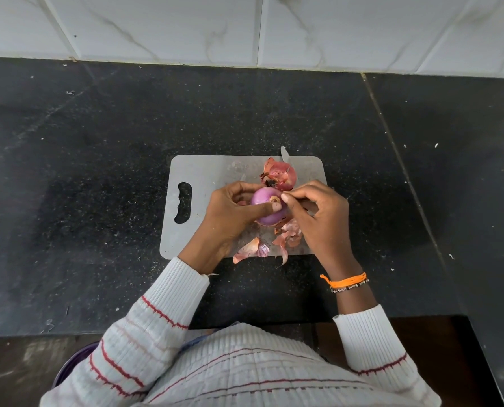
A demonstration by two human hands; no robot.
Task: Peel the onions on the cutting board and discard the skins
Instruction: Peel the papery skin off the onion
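- Your left hand (pixel 230 214) grips the peeled onion (pixel 266 208) at the centre of the frame, fingers curled round its far side and the thumb pressed across its near face.
- Your right hand (pixel 318 218) meets it from the right, thumb and forefinger pinched together at the stub end of the onion, on what looks like a small scrap of skin.
- The onion is smooth and purple, held just above the cutting board (pixel 203 183), which lies flat in the middle of the frame with its handle slot to the left.
- A second onion (pixel 281 174), with its dry reddish skin on and partly flaking, sits on the board just above your hands, near the upper right corner of the board.
- Loose skins (pixel 255 248) lie along the lower edge of the board, below your hands, some hanging over onto the dark counter (pixel 98 171).
- A knife tip (pixel 284 152) pokes out past the board's upper edge, behind the second onion; the rest of it is hidden.
- An orange thread band (pixel 346 279) circles your right wrist.
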